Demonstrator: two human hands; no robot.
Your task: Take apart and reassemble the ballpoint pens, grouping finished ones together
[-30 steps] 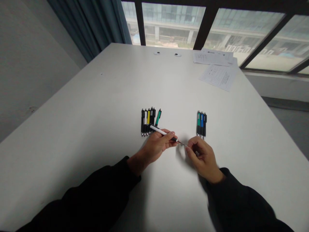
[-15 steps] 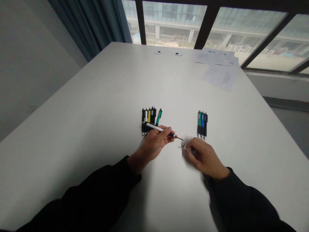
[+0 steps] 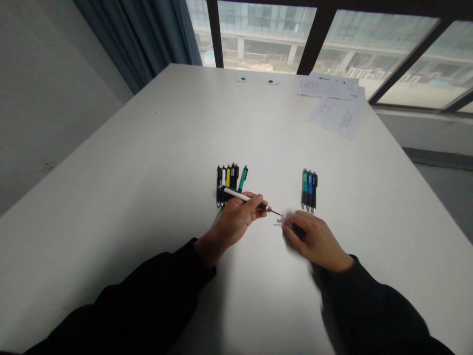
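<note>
At ten o'clock, a curtain (image 3: 140, 44) is hanging past the corner of the table (image 3: 148, 158). At eleven o'clock from the left hand (image 3: 234, 222), a row of pens (image 3: 228, 175) is lying side by side: black, white and yellow barrels are showing. The left hand is closing thumb and fingers firmly around the front of a white pen (image 3: 238, 195), whose back end is pointing to ten o'clock, over the row. Its thin refill (image 3: 275, 212) is sticking out bare towards four o'clock. A green pen (image 3: 243, 179) is leaning slightly at twelve o'clock from that hand, just beside the row.

At three o'clock from the left hand, small parts (image 3: 279, 221) are lying by the refill's end; they look like metal, perhaps a tip and a spring, but the blur is hiding their shape. The right hand (image 3: 316, 241) is reaching in to them, thumb and forefinger bent and nearly meeting; whether they are gripping anything, I cannot tell. At twelve o'clock from it, three pens (image 3: 309, 190) are lying together, and farther off, towards one o'clock, papers (image 3: 334, 116) are resting.

As for progress, the white pen is sitting open at the front, its front end not closed up, while the pens on the table are looking whole.
</note>
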